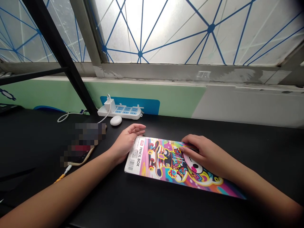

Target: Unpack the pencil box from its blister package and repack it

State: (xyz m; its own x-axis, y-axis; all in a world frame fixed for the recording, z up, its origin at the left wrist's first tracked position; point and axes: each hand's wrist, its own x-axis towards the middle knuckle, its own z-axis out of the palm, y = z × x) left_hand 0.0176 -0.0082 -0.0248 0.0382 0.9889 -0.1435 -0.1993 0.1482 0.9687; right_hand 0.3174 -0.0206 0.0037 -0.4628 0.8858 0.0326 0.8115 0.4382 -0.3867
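Pink pencil box (166, 166) under right hand (204, 153), left hand (125, 142) at its corner

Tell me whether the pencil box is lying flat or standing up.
Lying flat: the pencil box rests with its broad printed cover facing up on the black desk, under the right hand.

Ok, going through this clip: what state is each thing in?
Colourful cartoon-printed pencil box, lying flat on the black tabletop.
Left hand, open, beside the box's corner.
Right hand, fingers curled over the box's far edge.
White plastic power strip, white charger plugged in.
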